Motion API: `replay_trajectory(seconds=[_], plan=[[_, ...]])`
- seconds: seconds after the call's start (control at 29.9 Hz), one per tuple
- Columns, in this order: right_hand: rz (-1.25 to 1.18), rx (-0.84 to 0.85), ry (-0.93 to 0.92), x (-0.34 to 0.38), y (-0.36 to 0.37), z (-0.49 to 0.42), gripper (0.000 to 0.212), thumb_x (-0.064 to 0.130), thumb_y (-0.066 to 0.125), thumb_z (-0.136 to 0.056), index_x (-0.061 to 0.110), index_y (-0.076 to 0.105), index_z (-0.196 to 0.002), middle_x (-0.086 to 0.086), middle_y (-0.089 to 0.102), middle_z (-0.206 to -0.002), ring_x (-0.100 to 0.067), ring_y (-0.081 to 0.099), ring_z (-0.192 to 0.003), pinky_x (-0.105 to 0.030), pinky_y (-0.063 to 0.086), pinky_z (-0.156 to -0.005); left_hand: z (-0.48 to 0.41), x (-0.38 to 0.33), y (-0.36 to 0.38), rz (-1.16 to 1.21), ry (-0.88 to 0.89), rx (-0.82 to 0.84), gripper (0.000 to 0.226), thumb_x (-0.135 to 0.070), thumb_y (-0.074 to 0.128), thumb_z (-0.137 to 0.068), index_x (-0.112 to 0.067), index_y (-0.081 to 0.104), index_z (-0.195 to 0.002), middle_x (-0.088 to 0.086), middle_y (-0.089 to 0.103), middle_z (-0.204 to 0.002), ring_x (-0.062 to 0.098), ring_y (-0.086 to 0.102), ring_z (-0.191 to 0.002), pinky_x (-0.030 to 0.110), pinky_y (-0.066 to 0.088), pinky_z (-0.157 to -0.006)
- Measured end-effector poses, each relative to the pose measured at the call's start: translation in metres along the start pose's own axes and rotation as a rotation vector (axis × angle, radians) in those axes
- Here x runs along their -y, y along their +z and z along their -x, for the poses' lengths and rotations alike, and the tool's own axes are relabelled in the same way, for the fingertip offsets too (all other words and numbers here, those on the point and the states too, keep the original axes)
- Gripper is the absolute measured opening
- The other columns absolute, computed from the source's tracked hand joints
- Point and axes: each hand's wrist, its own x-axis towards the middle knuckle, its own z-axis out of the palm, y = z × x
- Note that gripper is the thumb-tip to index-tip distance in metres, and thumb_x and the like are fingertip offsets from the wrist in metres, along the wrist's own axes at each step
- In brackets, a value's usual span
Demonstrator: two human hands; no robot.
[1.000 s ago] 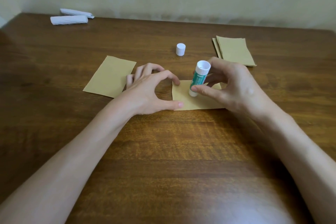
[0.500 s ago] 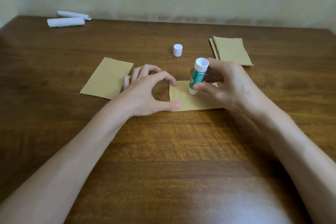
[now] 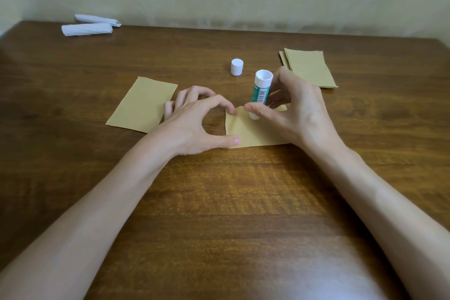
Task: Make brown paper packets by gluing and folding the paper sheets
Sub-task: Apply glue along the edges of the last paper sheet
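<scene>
- Two white rolled paper bundles (image 3: 86, 29) lie at the far left corner of the wooden desk (image 3: 219, 202), close to the wall.
- One single brown paper sheet (image 3: 142, 105) lies flat left of centre, its right edge just beside the outer fingers of the left hand.
- The left hand (image 3: 194, 124) is arched and holds nothing. Its index fingertip and thumb tip press on the left edge of the middle brown sheet (image 3: 253, 134), pinning it to the desk.
- A white cap (image 3: 237, 66) stands upright beyond the hands, apart from both.
- The glue stick (image 3: 260, 91), green-labelled and uncapped, stands nearly upright with its lower end on the middle brown sheet, near the sheet's far edge.
- The right hand (image 3: 297, 114) grips the glue stick between thumb and fingers and covers the right part of that sheet.
- A stack of brown sheets (image 3: 309, 68) lies at the far right, beyond the right hand.
</scene>
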Motion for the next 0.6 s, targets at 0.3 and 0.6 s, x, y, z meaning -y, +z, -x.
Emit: replay_trajectory(seconds=[0.3,0.6], plan=[[0.065,-0.055,0.061,0.0056,0.0075,-0.0034,0.047,0.049,0.088,-0.081,0.023,0.054,-0.098,0.013,0.068,-0.091,0.001,0.067,-0.082,-0.011,0.051,-0.068,0.0007,-0.0003,0.0,0.005,0.002,-0.015,0.052,-0.072,0.077,-0.071,-0.057,0.056,-0.116,-0.019,0.032,-0.14,0.009,0.019,-0.142,0.034,0.015,-0.102],[-0.046,-0.064,0.056,-0.0038,0.0064,-0.005,0.039,0.045,0.084,-0.088,0.019,0.063,-0.108,0.01,0.072,-0.1,-0.001,0.07,-0.09,-0.016,0.057,-0.078,-0.0004,0.002,-0.002,0.024,0.001,-0.011,0.053,-0.071,0.079,-0.068,-0.055,0.058,-0.115,-0.021,0.032,-0.139,0.005,0.019,-0.141,0.032,0.013,-0.102]])
